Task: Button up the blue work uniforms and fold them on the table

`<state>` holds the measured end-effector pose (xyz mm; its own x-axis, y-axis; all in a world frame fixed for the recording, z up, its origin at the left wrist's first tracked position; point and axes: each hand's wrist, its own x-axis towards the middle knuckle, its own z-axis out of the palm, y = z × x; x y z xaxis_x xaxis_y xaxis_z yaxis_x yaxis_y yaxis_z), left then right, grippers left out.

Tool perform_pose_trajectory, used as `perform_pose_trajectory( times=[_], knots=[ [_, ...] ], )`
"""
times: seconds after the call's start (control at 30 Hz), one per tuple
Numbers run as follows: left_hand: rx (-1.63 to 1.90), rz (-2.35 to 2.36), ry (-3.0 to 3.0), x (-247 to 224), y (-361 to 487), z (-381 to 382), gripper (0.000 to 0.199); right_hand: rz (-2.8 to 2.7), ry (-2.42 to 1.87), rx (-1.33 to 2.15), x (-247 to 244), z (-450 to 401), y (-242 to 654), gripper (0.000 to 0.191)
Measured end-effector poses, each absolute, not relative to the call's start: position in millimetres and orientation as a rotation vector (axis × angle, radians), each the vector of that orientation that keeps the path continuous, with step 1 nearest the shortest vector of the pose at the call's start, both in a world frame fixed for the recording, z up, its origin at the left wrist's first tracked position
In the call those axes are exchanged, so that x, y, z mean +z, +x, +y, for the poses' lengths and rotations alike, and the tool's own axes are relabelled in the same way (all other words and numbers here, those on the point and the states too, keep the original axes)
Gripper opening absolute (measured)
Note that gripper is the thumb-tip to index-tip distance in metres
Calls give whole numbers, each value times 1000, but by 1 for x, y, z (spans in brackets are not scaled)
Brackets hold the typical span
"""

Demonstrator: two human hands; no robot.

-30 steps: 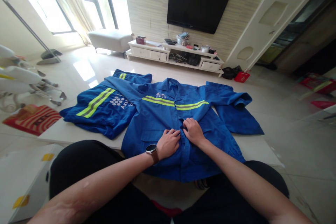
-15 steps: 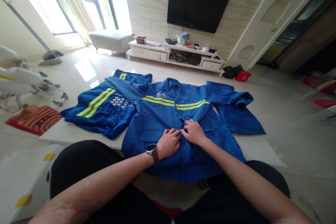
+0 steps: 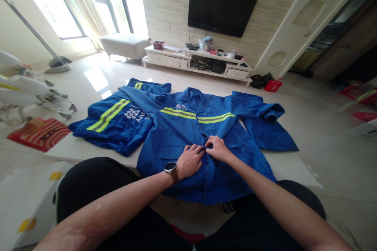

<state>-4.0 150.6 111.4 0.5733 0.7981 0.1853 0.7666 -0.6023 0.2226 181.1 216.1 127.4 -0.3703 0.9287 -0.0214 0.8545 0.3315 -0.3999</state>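
A blue work jacket (image 3: 179,133) with a yellow and grey reflective stripe lies front side up on a low white table (image 3: 291,166), collar away from me. My left hand (image 3: 191,160), with a watch (image 3: 171,168) on its wrist, is closed at the front placket, fingertips on the cloth edge. My right hand (image 3: 217,150) pinches the placket from the other side, close to the left fingertips. A small fold of cloth stands up between them. Any button there is hidden by the fingers.
Folded blue garments lie left (image 3: 118,121) and right (image 3: 265,133) of the jacket, partly under its sleeves. A red striped bag (image 3: 38,133) is on the floor at left. Beyond stand a low TV cabinet (image 3: 167,60) and a grey bench (image 3: 125,44).
Both hands stay at the same spot on the placket. The right fingers have shifted slightly, and a bit more of the pinched cloth edge shows between the hands.
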Motion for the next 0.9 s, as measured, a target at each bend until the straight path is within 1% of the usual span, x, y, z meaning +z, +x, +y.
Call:
perform_pose_trajectory(
  times=[0.1, 0.23, 0.33, 0.53, 0.7, 0.8, 0.9],
  knots=[
    [388, 1348, 2671, 111, -3, 150, 38, -2422, -1625, 466, 128, 212, 180, 15],
    [389, 1350, 2663, 110, -3, 151, 42, -2490, -1667, 338, 129, 207, 178, 23],
    [395, 1349, 2665, 108, -4, 151, 44, -2517, -1715, 296, 131, 205, 179, 24],
    [412, 1342, 2662, 107, -4, 151, 42, -2535, -1690, 407, 135, 209, 183, 20],
    [420, 1335, 2662, 107, -4, 151, 44, -2412, -1743, 519, 135, 214, 183, 17],
    [431, 1328, 2666, 108, -5, 151, 42, -2359, -1733, 597, 132, 215, 182, 21],
    [432, 1333, 2674, 107, -4, 152, 36, -2372, -1707, 598, 130, 213, 181, 26]
  ],
)
